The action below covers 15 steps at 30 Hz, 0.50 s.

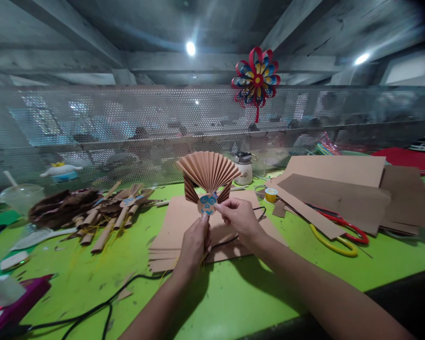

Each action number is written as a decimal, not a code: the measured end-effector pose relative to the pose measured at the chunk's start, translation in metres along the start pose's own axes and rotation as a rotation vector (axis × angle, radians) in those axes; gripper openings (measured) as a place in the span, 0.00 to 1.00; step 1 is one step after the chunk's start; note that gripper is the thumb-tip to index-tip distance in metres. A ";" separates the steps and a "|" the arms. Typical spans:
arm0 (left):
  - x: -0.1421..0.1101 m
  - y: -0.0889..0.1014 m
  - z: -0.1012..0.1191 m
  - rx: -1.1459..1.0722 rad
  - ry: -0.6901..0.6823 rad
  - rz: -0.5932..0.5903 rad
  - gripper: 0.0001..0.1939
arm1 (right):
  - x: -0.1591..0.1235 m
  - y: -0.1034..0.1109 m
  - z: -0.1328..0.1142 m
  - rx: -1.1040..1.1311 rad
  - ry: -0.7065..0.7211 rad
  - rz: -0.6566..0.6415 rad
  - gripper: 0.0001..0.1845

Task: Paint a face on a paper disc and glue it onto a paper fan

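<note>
A pleated brown paper figure (210, 171) is held up in front of me, its folds spread like a fan. At its base is a round paper face (207, 204) with blue eyes and mouth drawn on it. My left hand (195, 237) grips the figure from below, thumb against the bottom of the face. With its fingertips, my right hand (239, 216) pinches the right edge of the face. Beneath both hands lies a stack of brown paper sheets (170, 226), and a black cord runs across it.
Rolled-paper figures (122, 208) with yellow threads lie on the green table (241, 293) at left, near a plastic cup (21, 199). Scissors with red and yellow handles (340, 245), a yellow spool (271, 195) and cardboard sheets (336, 189) are at right. A perforated screen (127, 118) stands behind.
</note>
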<state>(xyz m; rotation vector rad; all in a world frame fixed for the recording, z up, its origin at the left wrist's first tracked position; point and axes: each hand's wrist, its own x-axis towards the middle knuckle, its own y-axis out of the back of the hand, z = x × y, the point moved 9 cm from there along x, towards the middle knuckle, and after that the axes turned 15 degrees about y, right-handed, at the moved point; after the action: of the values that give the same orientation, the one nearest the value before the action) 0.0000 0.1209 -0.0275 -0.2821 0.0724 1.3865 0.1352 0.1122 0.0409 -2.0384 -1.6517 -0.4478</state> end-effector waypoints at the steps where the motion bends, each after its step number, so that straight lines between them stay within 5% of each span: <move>1: 0.000 0.000 0.000 -0.002 -0.001 0.003 0.21 | 0.000 0.000 0.000 0.002 -0.004 -0.001 0.16; 15: 0.000 0.006 0.001 0.062 -0.028 0.070 0.23 | -0.008 -0.006 -0.003 0.023 -0.090 0.023 0.20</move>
<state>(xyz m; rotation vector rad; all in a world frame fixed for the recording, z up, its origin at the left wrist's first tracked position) -0.0060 0.1226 -0.0277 -0.2095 0.1027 1.4550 0.1272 0.1050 0.0399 -2.0861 -1.6760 -0.3319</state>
